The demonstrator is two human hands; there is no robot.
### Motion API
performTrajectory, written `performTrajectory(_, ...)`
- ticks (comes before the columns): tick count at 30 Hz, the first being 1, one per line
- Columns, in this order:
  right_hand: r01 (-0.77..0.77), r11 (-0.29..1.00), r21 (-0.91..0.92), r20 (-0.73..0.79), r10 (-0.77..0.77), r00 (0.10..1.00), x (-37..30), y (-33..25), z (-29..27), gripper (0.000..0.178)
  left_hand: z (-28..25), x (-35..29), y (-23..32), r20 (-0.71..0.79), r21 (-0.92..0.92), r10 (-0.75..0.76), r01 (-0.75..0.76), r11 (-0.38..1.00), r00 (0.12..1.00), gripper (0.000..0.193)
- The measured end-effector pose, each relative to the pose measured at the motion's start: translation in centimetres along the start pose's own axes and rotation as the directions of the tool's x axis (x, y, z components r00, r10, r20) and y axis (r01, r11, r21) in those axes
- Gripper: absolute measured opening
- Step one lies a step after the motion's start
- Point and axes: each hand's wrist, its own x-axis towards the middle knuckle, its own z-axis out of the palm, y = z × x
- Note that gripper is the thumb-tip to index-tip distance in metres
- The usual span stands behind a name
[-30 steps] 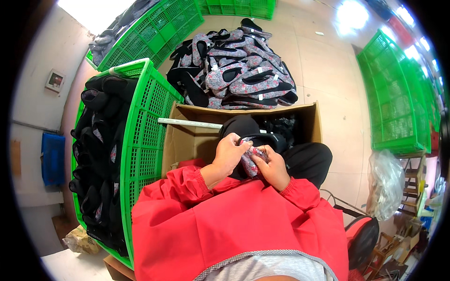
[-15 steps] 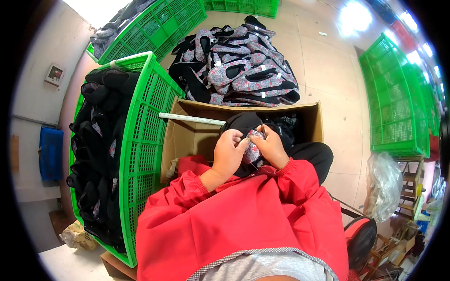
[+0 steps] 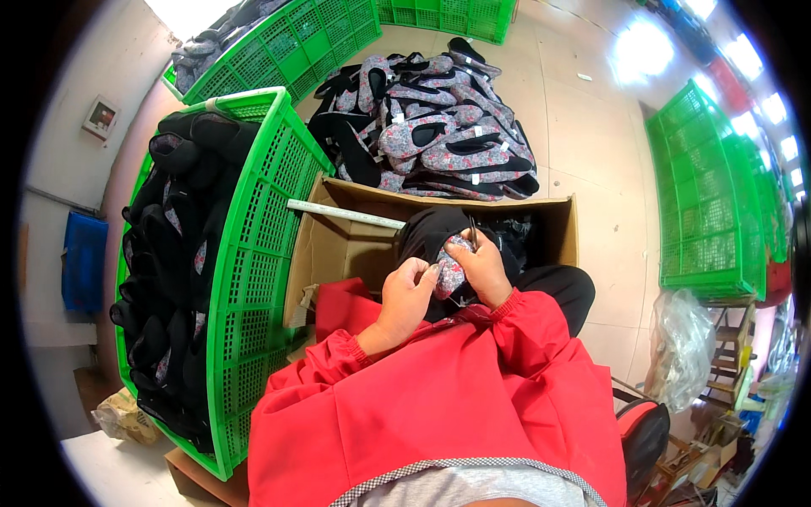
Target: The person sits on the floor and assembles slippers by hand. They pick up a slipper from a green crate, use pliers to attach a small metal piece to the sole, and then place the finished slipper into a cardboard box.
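The person sat with both arms in red sleeves (image 3: 439,397) coming up from the lower edge, and both hands met over the lap. The left hand (image 3: 407,296) was closed around the lower side of a small shoe (image 3: 450,269) with a grey and pink flower pattern, the fingers curled against its edge. The right hand (image 3: 483,269) gripped the same shoe from the other side, and it also held a thin dark tool (image 3: 473,232) that stood up above the shoe; what kind of tool it was, I could not tell. The shoe was between the two hands, just in front of a cardboard box (image 3: 338,245) which stood open on the floor. Some dark fabric (image 3: 435,228) lay in the box behind the hands, and a long white stick (image 3: 345,215) rested across the box's left corner. On the person's left, touching the box, stood a tall green plastic crate (image 3: 253,279) filled with black shoes (image 3: 165,253). Beyond the box, a big pile of patterned shoes (image 3: 431,139) lay on the tiled floor (image 3: 583,169). More green crates (image 3: 705,203) stood at the right side, well apart from the hands, and a clear plastic bag (image 3: 676,351) lay near them.
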Motion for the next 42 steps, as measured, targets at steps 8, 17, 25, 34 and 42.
performTrajectory(8,0.160,0.970,-0.181,-0.123,-0.184,0.975,-1.2,0.0,1.3,0.022,0.3,-1.9,2.8,-0.026,0.126,-0.024,0.027,0.992,0.999,0.023)
performTrajectory(17,0.255,0.881,-0.398,-0.210,-0.358,0.910,-2.5,1.1,2.9,0.020,1.3,-2.0,3.1,-0.011,0.511,0.418,-0.355,0.783,0.908,0.024)
performTrajectory(25,0.143,0.986,0.083,0.118,-0.152,0.981,-3.0,0.1,0.0,0.029,-1.0,-0.9,3.9,0.040,0.635,0.531,-0.432,0.640,0.846,0.023)
performTrajectory(34,0.155,0.985,-0.079,0.047,-0.152,0.987,-3.8,-5.0,-4.5,0.037,-2.5,1.4,4.3,0.134,0.804,0.643,-0.462,0.374,0.754,0.022)
performTrajectory(42,0.184,0.935,-0.302,-0.075,-0.216,0.974,-3.6,0.5,-1.5,0.025,-3.6,-0.1,4.4,0.411,0.654,0.553,-0.657,0.374,0.725,0.038)
